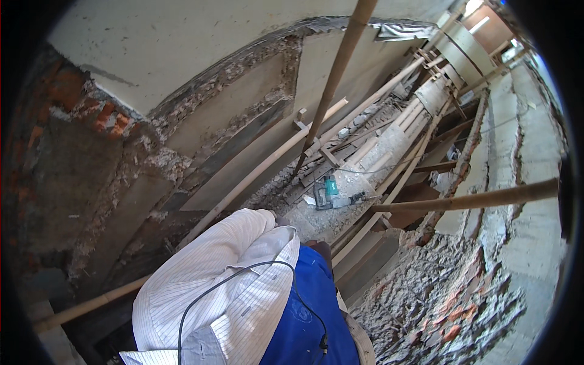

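Wooden poles near teal power tool

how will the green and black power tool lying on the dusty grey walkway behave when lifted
The green and black power tool is probably heavy for its size, given its bulky body. It should stay stiff, since its casing looks hard. Lying low on the dusty grey walkway, its angular shape seems unlikely to roll.

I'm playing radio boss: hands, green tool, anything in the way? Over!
Hands: neither clearly visible. Green power tool: lying on dusty surface. Possibly in the way: brown pole jutting from picture's right.
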{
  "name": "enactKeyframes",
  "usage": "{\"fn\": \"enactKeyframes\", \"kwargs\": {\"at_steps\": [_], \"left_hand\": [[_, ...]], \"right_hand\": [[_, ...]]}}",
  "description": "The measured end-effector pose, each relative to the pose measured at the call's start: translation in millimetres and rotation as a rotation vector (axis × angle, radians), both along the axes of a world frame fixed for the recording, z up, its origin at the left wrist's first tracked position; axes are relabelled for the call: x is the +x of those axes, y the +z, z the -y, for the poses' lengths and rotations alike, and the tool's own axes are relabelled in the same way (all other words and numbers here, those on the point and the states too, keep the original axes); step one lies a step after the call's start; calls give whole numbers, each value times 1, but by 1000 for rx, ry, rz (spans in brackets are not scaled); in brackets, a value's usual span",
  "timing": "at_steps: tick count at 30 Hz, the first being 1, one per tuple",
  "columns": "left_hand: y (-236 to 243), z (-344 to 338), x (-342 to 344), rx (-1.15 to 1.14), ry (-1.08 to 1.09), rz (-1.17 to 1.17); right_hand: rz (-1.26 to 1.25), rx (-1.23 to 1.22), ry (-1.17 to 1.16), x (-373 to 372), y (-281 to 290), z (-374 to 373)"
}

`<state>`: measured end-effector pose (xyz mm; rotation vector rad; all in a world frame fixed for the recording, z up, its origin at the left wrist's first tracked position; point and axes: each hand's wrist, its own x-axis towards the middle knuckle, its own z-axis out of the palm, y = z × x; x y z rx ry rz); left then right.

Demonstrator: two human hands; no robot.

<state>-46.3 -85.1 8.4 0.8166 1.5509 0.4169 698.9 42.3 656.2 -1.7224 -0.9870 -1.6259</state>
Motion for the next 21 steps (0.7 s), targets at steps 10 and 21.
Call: {"fn": "enactKeyframes", "kwargs": {"at_steps": [10, 21], "left_hand": [[4, -11, 22, -12, 142, -31], [34, -111, 49, 65, 172, -92]], "right_hand": [[-243, -81, 415, -48, -53, -137], [-392, -132, 676, -55, -89, -263]]}}
